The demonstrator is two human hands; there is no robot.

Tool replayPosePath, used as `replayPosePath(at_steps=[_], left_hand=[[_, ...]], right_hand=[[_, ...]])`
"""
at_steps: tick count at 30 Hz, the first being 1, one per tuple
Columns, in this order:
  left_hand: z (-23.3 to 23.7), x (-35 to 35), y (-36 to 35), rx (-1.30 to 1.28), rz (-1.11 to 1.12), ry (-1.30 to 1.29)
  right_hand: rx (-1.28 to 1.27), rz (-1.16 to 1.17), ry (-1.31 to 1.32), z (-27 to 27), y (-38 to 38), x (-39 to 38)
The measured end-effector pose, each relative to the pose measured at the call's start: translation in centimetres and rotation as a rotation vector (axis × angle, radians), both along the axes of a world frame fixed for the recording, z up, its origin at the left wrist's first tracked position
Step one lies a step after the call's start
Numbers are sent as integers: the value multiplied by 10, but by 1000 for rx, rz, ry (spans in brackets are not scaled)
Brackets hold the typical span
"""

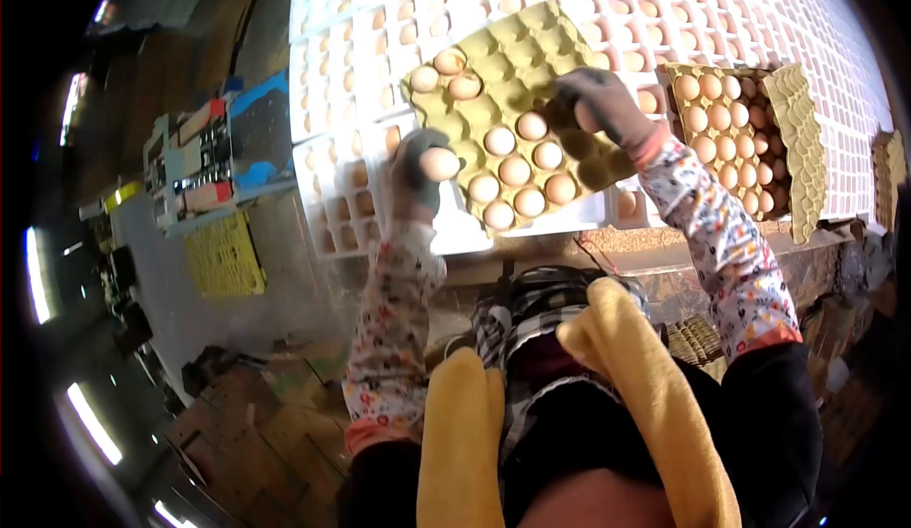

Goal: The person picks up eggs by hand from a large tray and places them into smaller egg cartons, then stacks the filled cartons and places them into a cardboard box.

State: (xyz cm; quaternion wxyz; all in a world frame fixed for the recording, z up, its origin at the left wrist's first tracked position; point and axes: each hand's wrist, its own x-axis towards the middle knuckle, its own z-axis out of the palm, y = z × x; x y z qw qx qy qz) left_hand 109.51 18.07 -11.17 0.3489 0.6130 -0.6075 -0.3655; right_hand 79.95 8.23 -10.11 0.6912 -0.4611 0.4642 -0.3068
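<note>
A yellowish pulp egg tray (pixel 508 54) lies at a slant on white trays, with brown eggs (pixel 514 170) in part of its cups and the other cups bare. At its left edge, my gloved left hand (pixel 416 175) has its fingers closed around an egg (pixel 439 164). Over the tray's right side is my gloved right hand (pixel 607 109), fingers curled inward. What those fingers hold, if anything, is hard to make out, and the hand casts a dark shadow on the cups below.
White trays (pixel 332 153) with eggs in their pockets spread across the table. To the right stands a pulp tray of eggs (pixel 718 118) with another pulp tray (pixel 795 153) leaning at its side. A metal-framed device (pixel 204 163) and a yellow tray (pixel 226 255) are at left.
</note>
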Motion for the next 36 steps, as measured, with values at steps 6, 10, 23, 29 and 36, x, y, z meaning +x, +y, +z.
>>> replayPosePath(at_steps=[6, 10, 23, 29, 36], left_hand=[[46, -68, -34, 200, -298, -825], [43, -32, -13, 132, -107, -40], [66, -64, -20, 230, -565, -810], [79, -8, -59, 655, -50, 1149], [15, 13, -191, 162, -258, 647]], right_hand=[[-873, 678, 772, 10, 12, 43], [-107, 279, 34, 2, 8, 2], [-870, 903, 1131, 35, 37, 45], [117, 98, -154, 47, 29, 26], [-249, 12, -61, 44, -56, 28]])
